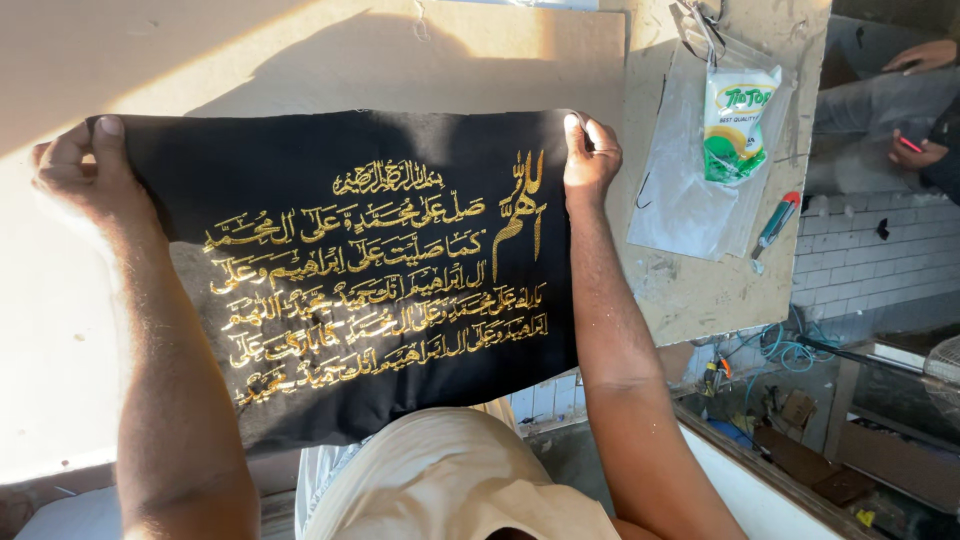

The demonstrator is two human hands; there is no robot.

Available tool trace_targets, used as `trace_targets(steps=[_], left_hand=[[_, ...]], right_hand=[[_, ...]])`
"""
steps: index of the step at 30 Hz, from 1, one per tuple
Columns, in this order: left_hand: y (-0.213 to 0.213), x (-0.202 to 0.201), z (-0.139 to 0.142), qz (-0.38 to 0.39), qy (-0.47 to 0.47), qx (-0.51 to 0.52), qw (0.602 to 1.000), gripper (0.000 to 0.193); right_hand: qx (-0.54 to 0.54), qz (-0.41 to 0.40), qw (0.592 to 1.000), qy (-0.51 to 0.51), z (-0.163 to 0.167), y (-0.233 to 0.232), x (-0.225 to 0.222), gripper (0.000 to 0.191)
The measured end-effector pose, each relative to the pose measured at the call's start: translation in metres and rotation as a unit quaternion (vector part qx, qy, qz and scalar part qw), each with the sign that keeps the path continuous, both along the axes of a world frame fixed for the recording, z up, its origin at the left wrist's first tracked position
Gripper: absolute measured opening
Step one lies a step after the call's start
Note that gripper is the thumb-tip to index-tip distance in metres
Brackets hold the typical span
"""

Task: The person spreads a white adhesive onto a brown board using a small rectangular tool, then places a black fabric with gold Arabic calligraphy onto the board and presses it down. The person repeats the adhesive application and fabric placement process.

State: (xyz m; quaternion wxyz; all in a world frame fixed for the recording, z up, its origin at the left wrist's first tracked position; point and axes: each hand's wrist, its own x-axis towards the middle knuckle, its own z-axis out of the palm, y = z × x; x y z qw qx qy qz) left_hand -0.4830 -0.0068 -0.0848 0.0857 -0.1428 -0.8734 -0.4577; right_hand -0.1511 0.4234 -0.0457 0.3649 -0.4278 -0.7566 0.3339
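Note:
I hold up a black cloth [300,170] stitched with several lines of gold embroidered script, spread flat in front of me. My left hand [85,180] pinches its upper left corner, thumb on the front. My right hand [590,160] grips the upper right corner. The cloth hangs down over my lap and covers part of the pale board behind it.
A pale work board [300,50] lies behind the cloth. On its right part sit a clear plastic sheet [685,190], a green and white packet [738,120] and a red and green marker [778,220]. Another person's hands [920,100] show at top right. Cluttered boxes and blue cord [785,345] lie lower right.

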Motion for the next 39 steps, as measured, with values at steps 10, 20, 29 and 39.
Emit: trace_targets(steps=[10, 20, 29, 39], left_hand=[[0.031, 0.011, 0.005, 0.061, -0.192, 0.084, 0.976, 0.020], [0.044, 0.012, -0.019, 0.013, -0.163, 0.128, 0.978, 0.023], [0.057, 0.014, -0.001, -0.028, -0.347, 0.342, 0.873, 0.021], [0.072, 0.011, 0.018, 0.044, -0.307, 0.201, 0.929, 0.018]], right_hand=[[-0.043, 0.006, 0.998, 0.047, 0.000, 0.016, -0.003, 0.018], [-0.183, 0.017, 0.979, 0.090, 0.000, 0.031, -0.002, 0.020], [-0.300, -0.025, 0.953, 0.025, 0.028, 0.037, -0.010, 0.026], [-0.323, -0.068, 0.944, -0.025, 0.048, 0.034, -0.038, 0.028]])
